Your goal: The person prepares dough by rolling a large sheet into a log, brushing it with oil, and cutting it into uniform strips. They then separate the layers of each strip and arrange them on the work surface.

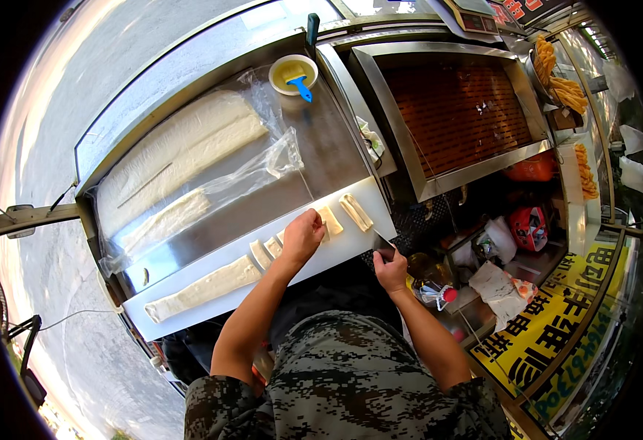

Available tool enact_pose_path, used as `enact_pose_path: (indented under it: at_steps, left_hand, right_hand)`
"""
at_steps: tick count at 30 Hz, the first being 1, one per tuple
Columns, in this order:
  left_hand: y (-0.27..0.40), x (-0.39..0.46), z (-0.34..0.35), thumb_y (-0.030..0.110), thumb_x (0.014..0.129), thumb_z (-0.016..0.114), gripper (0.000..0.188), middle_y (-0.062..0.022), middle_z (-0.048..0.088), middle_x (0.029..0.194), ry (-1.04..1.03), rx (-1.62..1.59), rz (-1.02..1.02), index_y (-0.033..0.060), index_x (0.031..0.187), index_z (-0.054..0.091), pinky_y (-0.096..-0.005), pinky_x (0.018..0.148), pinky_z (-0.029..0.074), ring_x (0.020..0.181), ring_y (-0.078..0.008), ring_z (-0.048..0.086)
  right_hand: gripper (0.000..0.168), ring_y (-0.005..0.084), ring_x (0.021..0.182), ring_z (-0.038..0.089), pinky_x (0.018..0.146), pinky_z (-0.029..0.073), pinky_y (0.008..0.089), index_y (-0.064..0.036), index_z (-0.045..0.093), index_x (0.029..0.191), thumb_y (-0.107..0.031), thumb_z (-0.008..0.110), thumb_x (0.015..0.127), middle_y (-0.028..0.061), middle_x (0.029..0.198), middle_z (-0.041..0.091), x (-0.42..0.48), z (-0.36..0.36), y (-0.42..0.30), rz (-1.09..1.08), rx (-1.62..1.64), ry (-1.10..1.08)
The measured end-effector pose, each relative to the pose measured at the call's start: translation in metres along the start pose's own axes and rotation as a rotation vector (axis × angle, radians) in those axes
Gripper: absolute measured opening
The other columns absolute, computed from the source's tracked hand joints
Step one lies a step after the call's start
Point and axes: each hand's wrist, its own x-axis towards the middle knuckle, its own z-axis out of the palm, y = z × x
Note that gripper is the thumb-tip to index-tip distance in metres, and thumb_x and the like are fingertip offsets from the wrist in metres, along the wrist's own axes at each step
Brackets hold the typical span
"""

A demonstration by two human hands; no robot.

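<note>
My left hand is over the white cutting board, its fingertips bunched at a flat dough piece. Whether they pinch any dough is hidden. My right hand grips a metal blade at the board's right end; a knife or a scraper, I cannot tell which. Close to the blade's tip lies a doubled dough strip with a crease along its length. Left of my left hand are several short cut strips, then a long uncut dough band.
Large dough slabs lie under clear plastic film on the metal counter. A bowl of yellow liquid holds a blue-handled brush. Right of it is a fryer vat of brown oil. Fried dough sticks stand beyond; an oil jug sits below right.
</note>
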Motion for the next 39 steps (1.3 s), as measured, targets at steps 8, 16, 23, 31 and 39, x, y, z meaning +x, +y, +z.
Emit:
enact_pose_path:
  at_steps: [8, 16, 23, 31, 39]
  left_hand:
    - [0.005, -0.01, 0.041, 0.011, 0.077, 0.073, 0.021, -0.0098, 0.059, 0.089, 0.162, 0.067, 0.206, 0.0069, 0.088, 0.056, -0.0419, 0.073, 0.049, 0.088, -0.0304, 0.058]
    - [-0.02, 0.036, 0.009, 0.02, 0.076, 0.07, 0.019, -0.012, 0.062, 0.091, 0.053, 0.184, 0.077, 0.0049, 0.086, 0.065, -0.0425, 0.078, 0.049, 0.091, -0.0332, 0.06]
    - [0.014, 0.032, 0.016, 0.015, 0.075, 0.066, 0.016, -0.0114, 0.063, 0.076, -0.484, -0.504, -0.149, 0.0047, 0.083, 0.058, -0.0391, 0.069, 0.049, 0.073, -0.0262, 0.062]
    - [-0.006, 0.044, 0.031, 0.021, 0.078, 0.063, 0.029, -0.0161, 0.07, 0.078, -0.266, -0.119, -0.127, 0.005, 0.1, 0.073, -0.0348, 0.072, 0.052, 0.073, -0.0234, 0.068]
    - [-0.009, 0.043, 0.029, 0.019, 0.079, 0.068, 0.026, -0.0158, 0.071, 0.079, -0.203, -0.262, -0.193, 0.0006, 0.096, 0.072, -0.0349, 0.072, 0.053, 0.074, -0.024, 0.069]
  right_hand:
    - [0.016, 0.0242, 0.068, 0.069, 0.065, 0.053, 0.0345, 0.002, 0.068, 0.088, -0.012, 0.069, 0.081, 0.0132, 0.076, 0.071, 0.014, 0.004, 0.006, 0.055, 0.034, 0.013]
    - [0.014, 0.0254, 0.072, 0.07, 0.068, 0.054, 0.0344, 0.001, 0.068, 0.089, -0.011, 0.07, 0.081, 0.0139, 0.08, 0.072, 0.008, 0.002, -0.001, 0.046, 0.001, 0.004]
    - [0.025, 0.0338, 0.078, 0.07, 0.07, 0.054, 0.0408, 0.001, 0.064, 0.101, -0.014, 0.068, 0.082, 0.017, 0.083, 0.072, 0.005, 0.004, 0.009, 0.113, -0.039, -0.01]
    - [0.015, 0.0378, 0.07, 0.067, 0.062, 0.053, 0.0433, -0.003, 0.056, 0.084, -0.013, 0.067, 0.083, 0.0173, 0.072, 0.066, 0.019, 0.021, -0.01, -0.076, -0.126, -0.076]
    - [0.016, 0.0354, 0.069, 0.068, 0.062, 0.054, 0.0406, -0.003, 0.056, 0.085, -0.012, 0.069, 0.083, 0.015, 0.073, 0.068, 0.027, 0.036, -0.014, -0.139, -0.116, -0.076]
